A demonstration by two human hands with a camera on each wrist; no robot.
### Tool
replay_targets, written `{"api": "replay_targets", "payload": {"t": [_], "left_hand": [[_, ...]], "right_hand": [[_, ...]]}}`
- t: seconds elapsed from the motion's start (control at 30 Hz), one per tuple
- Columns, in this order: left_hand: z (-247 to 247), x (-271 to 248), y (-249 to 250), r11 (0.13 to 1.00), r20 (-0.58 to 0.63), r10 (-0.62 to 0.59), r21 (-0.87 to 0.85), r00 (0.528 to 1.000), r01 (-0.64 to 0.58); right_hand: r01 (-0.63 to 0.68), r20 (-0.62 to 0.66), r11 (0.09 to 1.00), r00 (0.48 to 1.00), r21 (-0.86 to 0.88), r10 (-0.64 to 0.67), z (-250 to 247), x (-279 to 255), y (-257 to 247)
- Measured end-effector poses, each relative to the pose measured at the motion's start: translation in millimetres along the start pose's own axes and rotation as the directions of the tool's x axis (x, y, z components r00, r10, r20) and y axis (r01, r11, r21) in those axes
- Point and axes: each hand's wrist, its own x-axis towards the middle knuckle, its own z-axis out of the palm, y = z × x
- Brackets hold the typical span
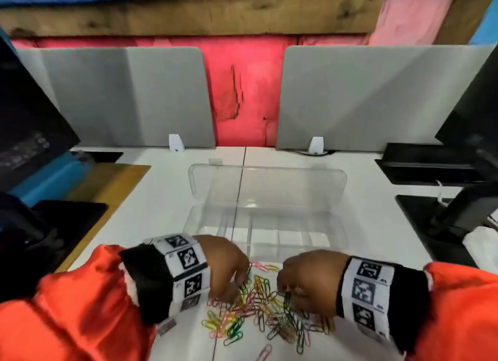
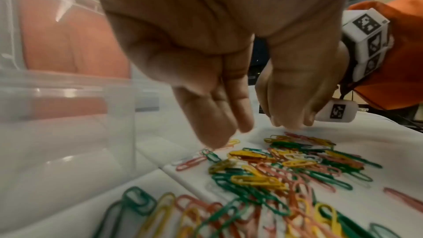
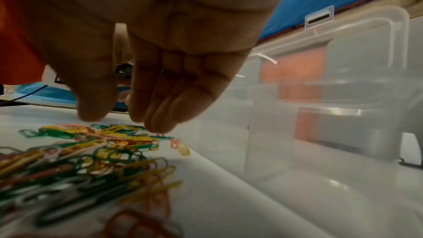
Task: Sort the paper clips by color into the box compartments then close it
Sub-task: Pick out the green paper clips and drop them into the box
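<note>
A mixed pile of green, yellow, pink and white paper clips (image 1: 264, 304) lies on the white table, just in front of the clear compartment box (image 1: 296, 242). The box's lid (image 1: 269, 183) is folded back flat. The compartments look bare. My left hand (image 1: 241, 282) hovers at the pile's left side; its fingers (image 2: 219, 138) point straight down onto the clips (image 2: 274, 169) and pinch nothing I can see. My right hand (image 1: 283, 288) is at the pile's right side, thumb and fingers apart (image 3: 121, 118), tips low over the clips (image 3: 91, 151).
Black monitor stands (image 1: 436, 218) flank the table on the right, with dark gear (image 1: 67, 220) at the left. Grey divider panels (image 1: 350, 96) close off the back. One pink clip (image 1: 265, 352) lies apart near the front edge. The box wall (image 2: 68, 115) stands close beside my left hand.
</note>
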Motion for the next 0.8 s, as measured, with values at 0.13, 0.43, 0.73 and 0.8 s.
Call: {"api": "replay_targets", "payload": {"t": [0.13, 0.43, 0.73, 0.8], "left_hand": [[18, 7, 8, 0.999, 0.06, -0.021, -0.022, 0.998, 0.022], [45, -1, 31, 0.992, -0.06, -0.126, -0.016, 0.99, 0.125], [48, -6, 39, 0.992, -0.147, -0.125, 0.003, 0.981, 0.127], [49, -7, 40, 0.994, -0.148, -0.109, -0.015, 0.983, 0.108]], "right_hand": [[-0.072, 0.006, 0.995, 0.997, -0.072, 0.073, 9, -4, -10], [-0.038, -0.04, 0.995, 0.999, -0.089, 0.035, 28, -8, -44], [-0.108, -0.099, 0.992, 0.99, -0.063, 0.102, 33, -8, -49], [-0.104, -0.106, 0.992, 0.99, -0.075, 0.096, 32, -9, -50]]}}
